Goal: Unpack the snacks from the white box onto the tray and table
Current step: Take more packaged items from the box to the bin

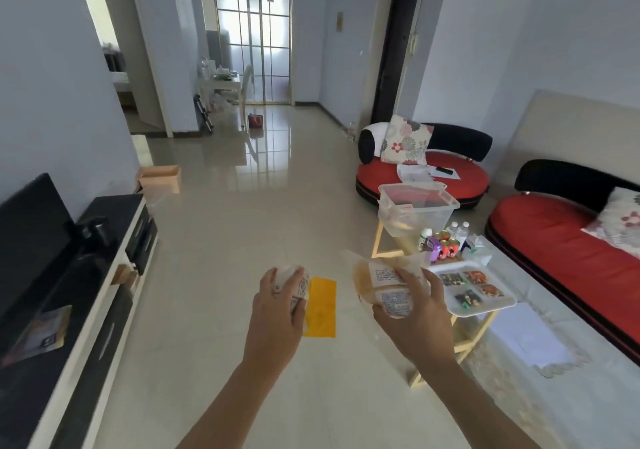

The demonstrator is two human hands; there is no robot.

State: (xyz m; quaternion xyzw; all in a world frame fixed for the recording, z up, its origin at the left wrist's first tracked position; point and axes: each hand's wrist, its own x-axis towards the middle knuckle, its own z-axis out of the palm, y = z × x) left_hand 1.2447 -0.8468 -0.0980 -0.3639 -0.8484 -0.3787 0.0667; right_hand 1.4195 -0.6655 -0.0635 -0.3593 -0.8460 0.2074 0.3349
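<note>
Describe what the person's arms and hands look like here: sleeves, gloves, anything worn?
Both arms are bare as far as the frame shows, with no sleeves in view. The left hand and right hand wear no gloves, and neither wrist carries a watch or bracelet. No ring can be made out on the fingers, though the picture is soft there.

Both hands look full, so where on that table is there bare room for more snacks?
Free: the white cloth on the near side of the tray, and the table strip between tray and red sofa. Crowded: the tray's visible part, and cans and bottles beside the white box.
</note>
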